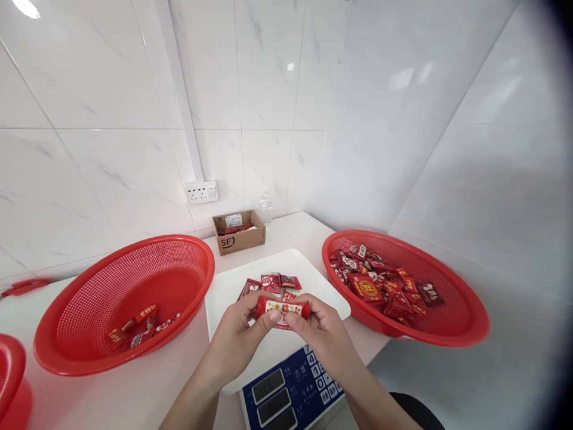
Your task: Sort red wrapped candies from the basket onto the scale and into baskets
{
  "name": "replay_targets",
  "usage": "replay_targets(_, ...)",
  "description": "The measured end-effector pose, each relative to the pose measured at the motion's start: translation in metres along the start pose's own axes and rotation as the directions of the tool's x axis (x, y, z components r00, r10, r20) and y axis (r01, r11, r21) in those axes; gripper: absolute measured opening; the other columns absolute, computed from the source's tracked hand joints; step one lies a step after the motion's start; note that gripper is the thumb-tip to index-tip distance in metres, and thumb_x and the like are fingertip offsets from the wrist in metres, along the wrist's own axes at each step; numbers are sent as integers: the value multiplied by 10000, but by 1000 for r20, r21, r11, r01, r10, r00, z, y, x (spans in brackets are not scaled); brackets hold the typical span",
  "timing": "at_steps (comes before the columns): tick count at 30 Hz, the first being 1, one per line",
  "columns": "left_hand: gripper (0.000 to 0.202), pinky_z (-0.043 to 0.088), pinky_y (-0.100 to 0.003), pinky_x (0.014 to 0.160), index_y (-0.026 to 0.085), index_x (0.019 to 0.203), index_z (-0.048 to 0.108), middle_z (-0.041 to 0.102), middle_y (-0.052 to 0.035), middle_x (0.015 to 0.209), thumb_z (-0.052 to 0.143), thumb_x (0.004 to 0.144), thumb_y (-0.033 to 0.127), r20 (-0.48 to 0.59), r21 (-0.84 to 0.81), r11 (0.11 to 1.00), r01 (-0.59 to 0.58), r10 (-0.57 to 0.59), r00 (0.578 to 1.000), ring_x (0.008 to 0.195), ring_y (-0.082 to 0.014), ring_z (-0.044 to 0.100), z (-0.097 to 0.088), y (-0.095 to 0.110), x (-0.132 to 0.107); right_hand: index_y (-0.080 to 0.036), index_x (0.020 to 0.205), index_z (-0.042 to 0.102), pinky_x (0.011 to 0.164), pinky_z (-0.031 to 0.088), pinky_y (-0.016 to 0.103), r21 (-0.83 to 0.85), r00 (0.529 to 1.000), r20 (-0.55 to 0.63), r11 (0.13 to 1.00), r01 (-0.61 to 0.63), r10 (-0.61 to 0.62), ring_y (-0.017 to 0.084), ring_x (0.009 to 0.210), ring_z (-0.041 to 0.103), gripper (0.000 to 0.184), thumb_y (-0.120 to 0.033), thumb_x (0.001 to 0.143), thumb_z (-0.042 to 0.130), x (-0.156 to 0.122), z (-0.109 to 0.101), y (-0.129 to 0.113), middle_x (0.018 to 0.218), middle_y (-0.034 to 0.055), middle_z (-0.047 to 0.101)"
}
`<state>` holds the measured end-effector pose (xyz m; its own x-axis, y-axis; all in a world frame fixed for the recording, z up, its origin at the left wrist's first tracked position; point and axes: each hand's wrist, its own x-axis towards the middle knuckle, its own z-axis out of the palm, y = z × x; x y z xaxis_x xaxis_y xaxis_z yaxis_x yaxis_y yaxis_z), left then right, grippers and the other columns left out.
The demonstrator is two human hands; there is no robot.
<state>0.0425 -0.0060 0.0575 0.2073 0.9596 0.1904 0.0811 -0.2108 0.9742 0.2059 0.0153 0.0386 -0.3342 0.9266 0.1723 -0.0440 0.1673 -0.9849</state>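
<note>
A red candy packet (283, 309) with a pale flowered panel is held up between my two hands. My left hand (244, 331) pinches its left end, and my right hand (323, 328) grips its right end, both thumbs pressed on the front. Behind and below the packet, several red wrapped candies (270, 282) lie on the white pan (286, 261) of a weighing scale. The scale's blue panel (295, 391) with number keys and displays faces me, partly covered by my right hand and forearm.
To the right, a red plastic basket (465, 322) holds many red candy packets. Another red basket (89, 298) on the left holds several more. A cardboard box (242, 240) and a clear plastic bottle (265, 207) stand at the wall. A third basket's rim (15, 358) shows at the left edge.
</note>
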Motion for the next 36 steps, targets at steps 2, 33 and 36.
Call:
replay_targets(2, 291, 450, -326, 815, 215, 1094, 581, 630, -65, 1064, 500, 887, 403, -17, -25, 1000, 7, -7, 1000, 934, -203, 568, 0, -3, 1, -197, 813, 569, 624, 418, 254, 60, 998, 11, 996, -63, 63, 125, 659, 512, 304, -493, 759, 613, 2, 1, 0, 730, -9, 575)
replay_targets(33, 355, 431, -360, 896, 251, 1172, 488, 575, -50, 1193, 590, 832, 255, 56, -7, 998, 68, -67, 996, 1010, -204, 569, 2, -4, 0, -182, 960, 589, 519, 372, 218, -22, 988, 68, 991, -134, 135, 111, 623, 469, 386, -529, 799, 547, 3, -1, 7, 737, 7, 560)
replay_targets(36, 358, 419, -358, 924, 268, 1168, 501, 561, -37, 1229, 600, 824, 264, 63, 10, 999, 52, -52, 997, 1071, -212, 548, 2, -3, -1, -186, 946, 593, 544, 399, 231, -15, 992, 82, 995, -95, 96, 115, 616, 478, 348, -502, 806, 547, 2, 0, 4, 708, -2, 554)
